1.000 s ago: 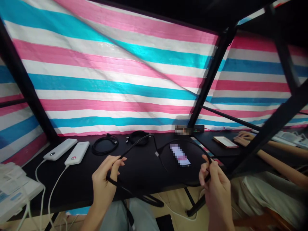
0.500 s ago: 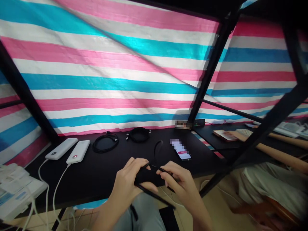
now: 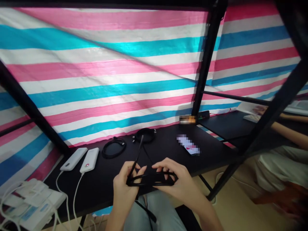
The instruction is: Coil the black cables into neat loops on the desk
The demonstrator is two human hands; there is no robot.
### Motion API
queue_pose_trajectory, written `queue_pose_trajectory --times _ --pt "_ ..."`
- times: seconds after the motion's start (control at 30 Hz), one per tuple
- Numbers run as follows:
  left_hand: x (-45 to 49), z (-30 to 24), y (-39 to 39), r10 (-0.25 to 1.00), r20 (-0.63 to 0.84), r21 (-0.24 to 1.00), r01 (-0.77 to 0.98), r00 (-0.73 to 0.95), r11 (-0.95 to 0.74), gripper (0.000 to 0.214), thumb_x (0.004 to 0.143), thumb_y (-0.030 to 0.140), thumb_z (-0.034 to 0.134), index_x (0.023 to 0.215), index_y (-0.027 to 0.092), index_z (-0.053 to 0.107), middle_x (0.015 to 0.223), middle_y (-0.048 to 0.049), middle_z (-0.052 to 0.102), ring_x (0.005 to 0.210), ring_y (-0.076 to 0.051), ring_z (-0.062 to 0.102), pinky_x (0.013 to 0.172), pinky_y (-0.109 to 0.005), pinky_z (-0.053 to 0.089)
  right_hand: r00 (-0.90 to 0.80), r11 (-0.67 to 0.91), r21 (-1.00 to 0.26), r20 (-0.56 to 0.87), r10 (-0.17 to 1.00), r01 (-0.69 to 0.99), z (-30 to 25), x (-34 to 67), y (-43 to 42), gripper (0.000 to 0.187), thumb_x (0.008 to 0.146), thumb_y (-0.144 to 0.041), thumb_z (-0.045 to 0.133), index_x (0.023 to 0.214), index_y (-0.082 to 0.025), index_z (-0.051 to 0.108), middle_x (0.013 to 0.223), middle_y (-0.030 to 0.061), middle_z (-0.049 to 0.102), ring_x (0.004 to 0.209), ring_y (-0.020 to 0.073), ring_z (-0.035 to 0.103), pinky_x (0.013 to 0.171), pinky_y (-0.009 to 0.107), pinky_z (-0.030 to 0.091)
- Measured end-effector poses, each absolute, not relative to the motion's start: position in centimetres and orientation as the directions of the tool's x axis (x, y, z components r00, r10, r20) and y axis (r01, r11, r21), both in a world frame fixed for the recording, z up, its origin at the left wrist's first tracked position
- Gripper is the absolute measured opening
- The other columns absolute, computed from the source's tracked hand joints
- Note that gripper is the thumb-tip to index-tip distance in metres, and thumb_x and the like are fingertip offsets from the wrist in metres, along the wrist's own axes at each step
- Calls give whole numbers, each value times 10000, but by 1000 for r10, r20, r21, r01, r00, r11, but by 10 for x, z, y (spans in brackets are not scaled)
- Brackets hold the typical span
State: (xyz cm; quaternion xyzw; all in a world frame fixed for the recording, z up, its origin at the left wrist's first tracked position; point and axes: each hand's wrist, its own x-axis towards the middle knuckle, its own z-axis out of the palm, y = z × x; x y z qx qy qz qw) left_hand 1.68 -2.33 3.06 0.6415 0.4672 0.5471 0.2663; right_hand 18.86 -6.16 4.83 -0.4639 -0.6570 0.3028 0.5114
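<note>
Both of my hands hold one black cable (image 3: 150, 179) folded into flat loops in front of the black table's (image 3: 168, 154) near edge. My left hand (image 3: 125, 187) pinches the loops' left end, with one strand rising from it toward the back. My right hand (image 3: 174, 183) grips the right end, fingers curled round the strands. A loose tail hangs down toward my lap.
On the table lie two coiled black cables (image 3: 113, 148) (image 3: 144, 135), two white power banks (image 3: 83, 159) with white leads, and a phone (image 3: 188, 145). White chargers (image 3: 29, 205) sit at the lower left. Another person's arms (image 3: 286, 128) are at the right, behind black frame posts.
My hands came together from wide apart, folding the long cable into short loops. The view has shifted to the right and tilted.
</note>
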Motion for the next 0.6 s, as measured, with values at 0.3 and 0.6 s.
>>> queue_pose_trajectory --times 0.3,0.6 --pt "1 20 -36 929 218 961 101 298 -258 366 546 230 798 733 201 485 525 84 448 479 -77 433 470 -183 375 -105 252 -939 233 967 232 55 189 -87 201 661 -328 738 616 -169 622 505 -51 518 464 69 422 444 185 333" --pt "-14 24 -44 809 581 811 19 94 -585 222 624 200 714 721 207 514 839 -7 565 763 -154 518 688 -250 436 -47 270 -954 266 963 131 52 186 -96 276 741 -350 669 650 -187 466 531 -75 462 451 50 394 443 174 309"
